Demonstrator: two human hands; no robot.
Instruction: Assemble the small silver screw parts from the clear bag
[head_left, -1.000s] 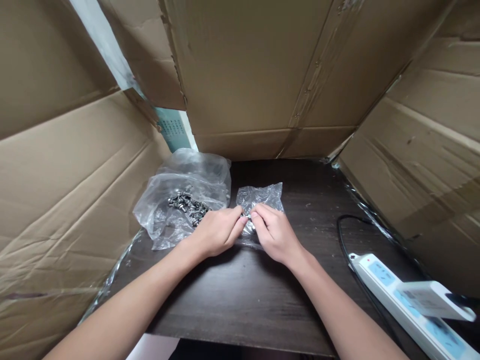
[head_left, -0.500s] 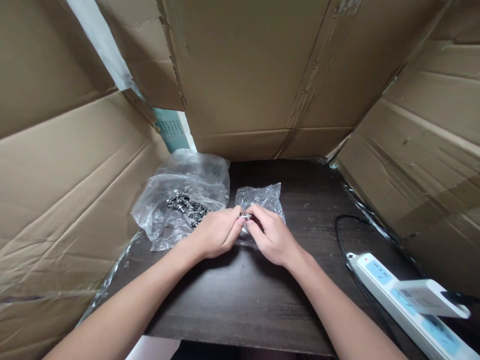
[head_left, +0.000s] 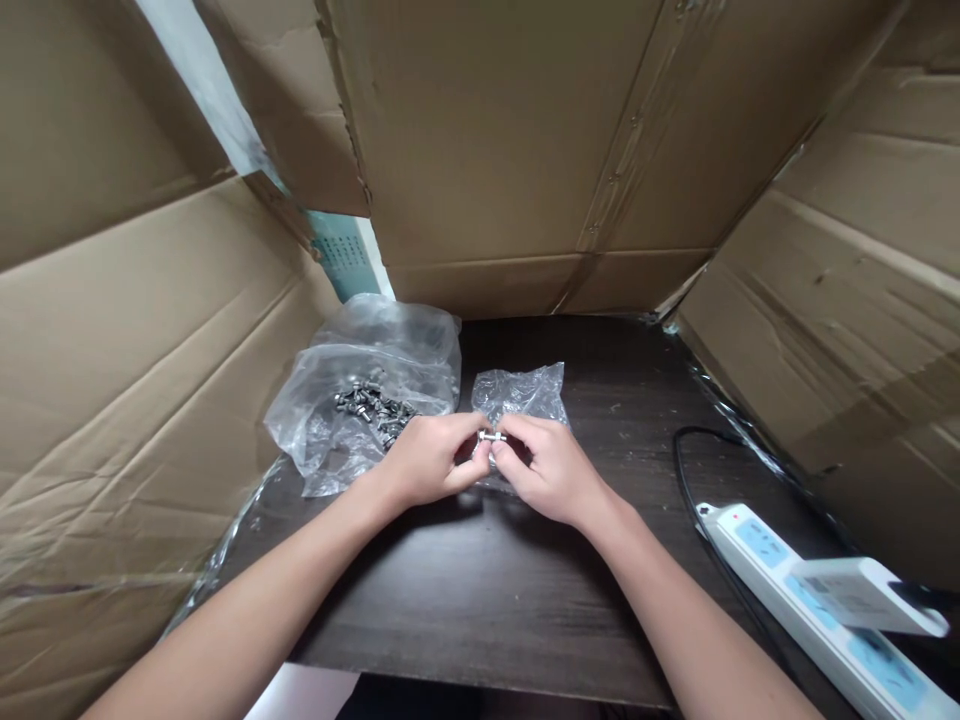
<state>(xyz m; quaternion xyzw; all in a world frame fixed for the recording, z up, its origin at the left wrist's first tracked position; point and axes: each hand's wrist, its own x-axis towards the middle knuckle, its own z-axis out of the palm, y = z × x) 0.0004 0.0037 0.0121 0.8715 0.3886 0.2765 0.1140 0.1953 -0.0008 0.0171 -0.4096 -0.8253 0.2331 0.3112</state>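
Note:
Between my two hands a small silvery bolt [head_left: 491, 436] lies level, its ends pointing left and right. My left hand [head_left: 435, 458] pinches its left end between thumb and forefinger. On the other end, the thumb and fingers of my right hand [head_left: 551, 465] are closed. A pile of metal bolts [head_left: 371, 408] rests on a large clear plastic bag [head_left: 315, 380] just beyond my left hand. Behind my fingertips lies a smaller clear plastic bag [head_left: 529, 390], partly hidden by my right hand.
A dark wooden table [head_left: 450, 610] carries everything. Cardboard walls [head_left: 525, 150] enclose it at the back and both sides. A white power strip [head_left: 810, 600] with a plugged-in adapter sits at the right, and a black cable [head_left: 679, 470] curves beside it.
My fingers have shifted slightly on the bolt, and more of its length shows between my fingertips. Both hands stay in about the same place.

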